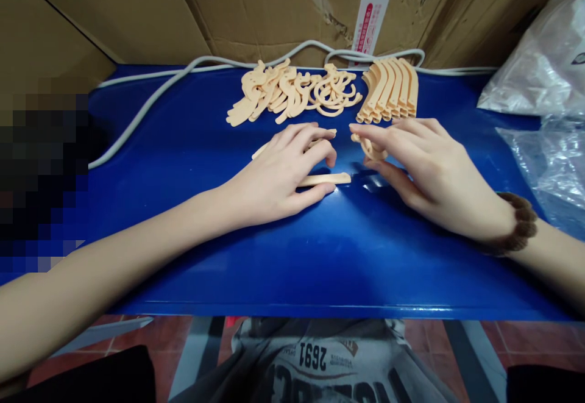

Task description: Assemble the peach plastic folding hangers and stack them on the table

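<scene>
My left hand (278, 174) arches low over the blue table, its thumb against a straight beige plastic strip (326, 179). Farther back, its fingers bend over other beige pieces, mostly hidden; the end of one piece (259, 151) sticks out to the left. My right hand (425, 165) pinches a small curved beige plastic piece (371, 149) between thumb and fingers, partly covered by them. A gap separates this piece from the strip.
Behind the hands lie piles of flat beige pieces (269, 89), ring-like pieces (336, 92) and a neat row of curved beige pieces (390, 89). A grey cable (150, 101) runs along the back before cardboard boxes (274, 13). Plastic bags (539, 61) stand right.
</scene>
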Available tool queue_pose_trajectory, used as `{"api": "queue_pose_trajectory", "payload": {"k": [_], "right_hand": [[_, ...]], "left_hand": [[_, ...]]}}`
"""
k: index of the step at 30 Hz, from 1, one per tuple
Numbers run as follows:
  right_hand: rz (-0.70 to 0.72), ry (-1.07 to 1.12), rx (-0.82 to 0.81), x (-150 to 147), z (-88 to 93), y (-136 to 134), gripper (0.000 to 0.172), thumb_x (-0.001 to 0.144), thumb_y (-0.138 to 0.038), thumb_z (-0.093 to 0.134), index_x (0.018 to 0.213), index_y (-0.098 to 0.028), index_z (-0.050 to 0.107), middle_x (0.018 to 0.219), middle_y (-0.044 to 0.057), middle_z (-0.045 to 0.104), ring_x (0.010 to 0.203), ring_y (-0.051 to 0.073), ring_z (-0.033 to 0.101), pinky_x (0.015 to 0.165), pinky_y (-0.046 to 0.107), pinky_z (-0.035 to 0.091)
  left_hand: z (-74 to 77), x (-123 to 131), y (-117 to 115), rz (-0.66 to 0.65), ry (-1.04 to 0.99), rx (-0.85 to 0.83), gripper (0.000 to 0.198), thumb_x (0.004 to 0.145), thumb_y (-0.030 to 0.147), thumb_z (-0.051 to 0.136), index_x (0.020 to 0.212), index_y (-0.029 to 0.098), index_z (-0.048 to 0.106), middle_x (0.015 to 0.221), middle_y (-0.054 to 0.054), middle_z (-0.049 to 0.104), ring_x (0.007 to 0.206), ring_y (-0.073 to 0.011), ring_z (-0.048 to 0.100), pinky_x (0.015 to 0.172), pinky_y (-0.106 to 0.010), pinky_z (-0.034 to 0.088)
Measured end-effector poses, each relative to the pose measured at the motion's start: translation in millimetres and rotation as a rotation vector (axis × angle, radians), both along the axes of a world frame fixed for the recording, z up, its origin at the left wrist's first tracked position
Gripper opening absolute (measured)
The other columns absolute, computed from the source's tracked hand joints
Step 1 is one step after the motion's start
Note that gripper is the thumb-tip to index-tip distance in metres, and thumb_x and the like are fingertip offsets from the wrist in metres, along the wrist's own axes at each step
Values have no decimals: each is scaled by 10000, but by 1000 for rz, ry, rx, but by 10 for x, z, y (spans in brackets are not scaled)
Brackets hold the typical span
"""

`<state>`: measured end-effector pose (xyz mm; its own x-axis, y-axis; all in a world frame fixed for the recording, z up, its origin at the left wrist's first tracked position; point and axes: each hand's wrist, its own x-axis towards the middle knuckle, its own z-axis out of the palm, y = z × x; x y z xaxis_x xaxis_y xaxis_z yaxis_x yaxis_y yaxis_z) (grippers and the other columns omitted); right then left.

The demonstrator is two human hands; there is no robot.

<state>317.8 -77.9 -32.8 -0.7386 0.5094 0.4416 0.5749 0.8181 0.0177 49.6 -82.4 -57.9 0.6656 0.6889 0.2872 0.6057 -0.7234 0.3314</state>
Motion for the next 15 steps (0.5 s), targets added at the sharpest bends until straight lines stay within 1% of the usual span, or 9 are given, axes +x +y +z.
{"api": "queue_pose_trajectory", "payload": {"k": [2,3,5,7,9,11,12,15], "right_hand": [[-34,-1,-57,12,-8,28,448,1110,-270,500,1544,-191,578,1241,140,772,1126,308,710,952,466,572],[-38,5,-83,16,-10,39,447,1111,-266,488,1541,-190,584,1270,149,763,1149,311,706,957,463,576],[-2,24,-98,21,-14,50,448,1113,-257,473,1524,-129,595,1280,172,750,1153,305,704,939,439,585],[37,39,-91,22,-15,46,436,1121,-257,462,1494,-88,614,1198,161,756,1084,279,717,875,398,589],[52,41,-111,20,-10,31,404,1125,-252,451,1447,-108,649,1108,126,760,995,250,730,794,363,579],[46,43,-155,18,2,10,380,1121,-237,434,1400,-150,677,1091,103,766,959,235,744,740,342,565],[41,45,-176,17,9,0,376,1118,-233,427,1384,-166,684,1108,99,773,962,232,753,736,337,562],[10,52,-227,21,28,-17,375,1122,-246,413,1369,-192,689,1163,90,790,997,235,774,787,336,569]], "left_hand": [[4,1,-5,-7,10,-9,239,1047,395,536,1149,197,624,1591,-196,551,1517,-399,455,1245,-652,386],[8,1,-7,-12,20,-12,234,1056,395,522,1132,200,627,1604,-197,542,1519,-394,455,1244,-650,387],[14,3,-9,-19,34,-16,236,1073,394,497,1100,201,631,1616,-202,531,1513,-386,465,1235,-647,393],[16,4,-8,-29,31,-16,249,1087,395,481,1080,198,633,1616,-208,529,1504,-381,480,1228,-637,401],[13,5,-3,-32,14,-17,273,1102,405,469,1086,189,635,1609,-219,533,1508,-380,483,1229,-626,405],[9,8,1,-28,2,-21,298,1119,423,456,1108,183,633,1601,-222,538,1517,-377,483,1231,-615,410],[9,10,2,-23,-1,-25,302,1125,430,454,1117,183,628,1596,-218,543,1518,-372,485,1233,-607,412],[24,18,0,-10,-21,-38,274,1132,422,461,1120,189,605,1579,-203,559,1522,-345,493,1250,-573,411]]}}
